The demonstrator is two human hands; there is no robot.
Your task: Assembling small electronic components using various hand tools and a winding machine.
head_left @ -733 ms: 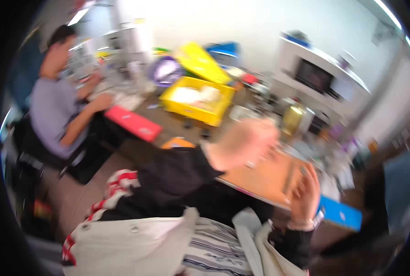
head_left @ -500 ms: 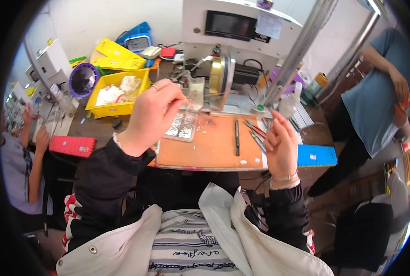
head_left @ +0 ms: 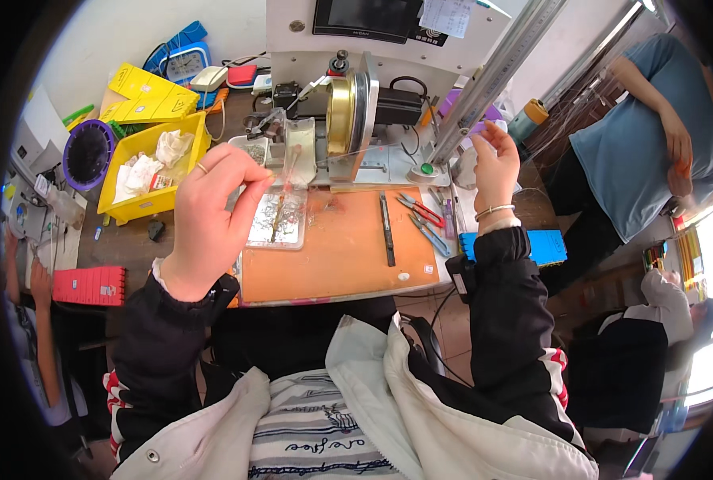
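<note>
My left hand [head_left: 216,216] is raised over the left part of the orange mat [head_left: 332,264], thumb and forefinger pinched together. A faint thin strand seems to run from its fingertips, but what they hold is too fine to name. Beneath those fingertips lies a clear tray [head_left: 288,228] of small shiny pieces. Farther right, my right hand [head_left: 496,172] is lifted beside the upright metal post [head_left: 484,96]. Its fingers are curled in, and I cannot make out anything between them. Ahead of both hands stands a machine with a gold wheel [head_left: 340,116].
A slim black tool [head_left: 387,228], red-handled snips [head_left: 420,210] and blue-handled pliers [head_left: 430,234] lie on the mat. A yellow bin [head_left: 144,204] stands left, above a red block [head_left: 90,286]. A blue block [head_left: 524,247] sits right. A person in blue [head_left: 644,152] stands nearby.
My right hand has moved away from the bench's front edge, up beside the post. The left stays pinched above the tray. The whole view has shifted, moving bench things leftward in the picture.
</note>
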